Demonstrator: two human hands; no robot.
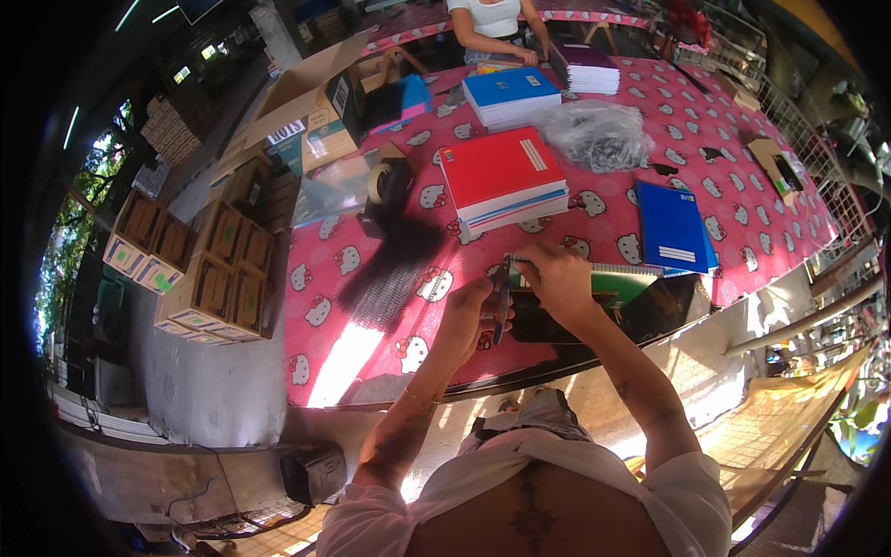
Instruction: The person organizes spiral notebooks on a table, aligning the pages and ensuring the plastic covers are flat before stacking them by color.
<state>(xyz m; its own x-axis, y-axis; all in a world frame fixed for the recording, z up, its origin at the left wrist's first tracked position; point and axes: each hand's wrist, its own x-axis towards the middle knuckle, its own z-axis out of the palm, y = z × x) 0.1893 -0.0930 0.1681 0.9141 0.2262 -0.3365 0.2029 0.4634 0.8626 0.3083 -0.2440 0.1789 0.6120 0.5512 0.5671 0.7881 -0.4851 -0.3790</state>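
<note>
My left hand [471, 308] is closed around a pair of pliers [502, 311] with dark bluish handles, their jaws pointing away from me. Beside them, my right hand [561, 277] has its fingers curled at the left end of a spiral notebook [640, 282]. Its coil runs along the far edge and a green sheet shows; shadow and my hand hide much of it. The plier tips are close to my right fingertips; I cannot tell if they touch the coil. To the left lies a bundle of black binding coils [390, 278].
Beyond my hands stand stacks of red notebooks [503, 172] and blue notebooks [510, 88]. Blue notebooks [673, 227] lie at right, near a clear plastic bag [599, 135]. A tape dispenser [382, 190] and cardboard box [325, 116] are left. A co-worker [497, 28] stands across the table.
</note>
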